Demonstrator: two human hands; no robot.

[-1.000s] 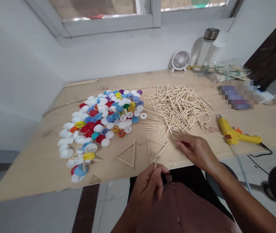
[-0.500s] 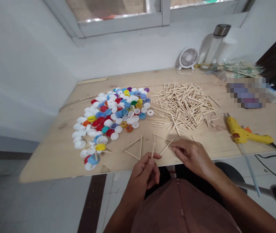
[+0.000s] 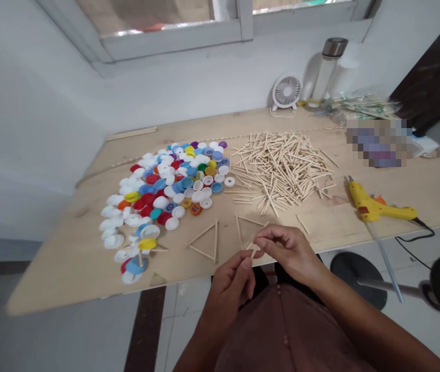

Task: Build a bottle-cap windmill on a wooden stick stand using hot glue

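Near the table's front edge, my left hand pinches a short wooden stick between thumb and forefinger. My right hand meets it there, thumb and fingertips closed at the stick's upper end. Just behind the hands lies a triangle of sticks, partly covered by my right fingers. To its left is another stick triangle, whose three sides all show. A single loose stick rests on the table right of the hands.
Bottle caps of many colours spread over the left of the wooden table. A heap of sticks lies behind my hands. A yellow glue gun rests at right, its glue stick overhanging the edge. A small fan and a bottle stand behind.
My right hand has moved left from the triangle's right corner to the stick in my left hand, and the fingertips now meet. The camera view has shifted slightly right.
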